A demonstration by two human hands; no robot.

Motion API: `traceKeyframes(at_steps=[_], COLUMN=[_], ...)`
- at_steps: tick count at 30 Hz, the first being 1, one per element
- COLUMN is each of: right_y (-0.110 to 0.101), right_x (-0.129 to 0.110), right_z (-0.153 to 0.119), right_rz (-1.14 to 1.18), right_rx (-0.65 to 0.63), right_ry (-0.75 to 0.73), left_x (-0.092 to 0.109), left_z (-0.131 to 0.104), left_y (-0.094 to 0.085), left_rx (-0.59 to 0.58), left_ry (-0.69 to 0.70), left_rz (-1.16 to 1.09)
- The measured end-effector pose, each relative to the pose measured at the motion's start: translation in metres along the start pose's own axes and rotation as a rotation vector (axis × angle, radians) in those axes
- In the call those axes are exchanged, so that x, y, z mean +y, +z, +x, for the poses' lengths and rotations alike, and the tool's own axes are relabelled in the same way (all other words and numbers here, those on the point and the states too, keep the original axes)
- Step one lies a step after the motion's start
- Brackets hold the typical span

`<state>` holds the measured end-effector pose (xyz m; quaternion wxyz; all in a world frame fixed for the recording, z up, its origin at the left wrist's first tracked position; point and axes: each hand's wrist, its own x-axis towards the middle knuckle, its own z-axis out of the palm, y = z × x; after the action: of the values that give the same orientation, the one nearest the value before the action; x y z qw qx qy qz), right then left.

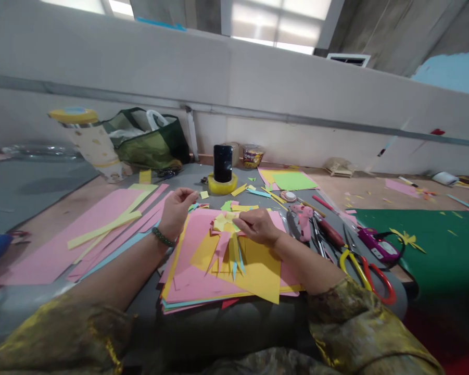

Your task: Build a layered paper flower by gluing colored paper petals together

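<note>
My left hand (176, 212) is raised at the left of the paper stack, fingers curled to a pinch. Whatever lies between its fingertips is too small to make out. A paper flower (222, 223) with pale yellow petals is held at its right edge by my right hand (257, 226). Pink, yellow and blue pointed paper strips (222, 246) hang from it toward me. Beneath it lies a stack of coloured paper (187, 271), pink and orange-yellow on top. Small paper scraps (204, 195) lie just beyond my left hand.
Left are pink paper sheets (101, 208) and strips. A phone (223, 163) stands upright on a yellow tape roll (222, 185). On the right lie a pink glue gun (302, 221), red-handled scissors (386, 289) and a purple device (378, 245). A tumbler (91, 143) and green bag (152, 140) stand behind.
</note>
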<state>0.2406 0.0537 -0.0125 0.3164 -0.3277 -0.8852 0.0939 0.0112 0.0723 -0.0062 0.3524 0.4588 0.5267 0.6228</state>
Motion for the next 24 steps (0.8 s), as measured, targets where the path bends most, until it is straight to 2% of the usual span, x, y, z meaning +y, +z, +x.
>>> traceKeyframes(at_steps=[4, 9, 17, 21, 24], right_y=[0.0, 0.002, 0.002, 0.001, 0.001], right_x=[-0.004, -0.005, -0.002, -0.005, -0.004], right_z=[0.0, -0.001, 0.001, 0.001, 0.002], right_rz=[-0.094, -0.155, -0.241, -0.251, -0.276], right_rx=[-0.08, -0.089, -0.055, -0.076, -0.08], right_ry=[-0.024, -0.067, -0.053, -0.063, -0.059], left_x=[0.003, 0.006, 0.009, 0.007, 0.004], left_z=[0.0, -0.006, -0.01, -0.011, -0.011], left_y=[-0.001, 0.005, 0.006, 0.007, 0.007], left_rx=[0.005, 0.014, -0.013, -0.012, -0.037], left_ry=[-0.001, -0.033, -0.068, -0.064, -0.005], left_rz=[-0.015, -0.048, -0.052, -0.043, 0.015])
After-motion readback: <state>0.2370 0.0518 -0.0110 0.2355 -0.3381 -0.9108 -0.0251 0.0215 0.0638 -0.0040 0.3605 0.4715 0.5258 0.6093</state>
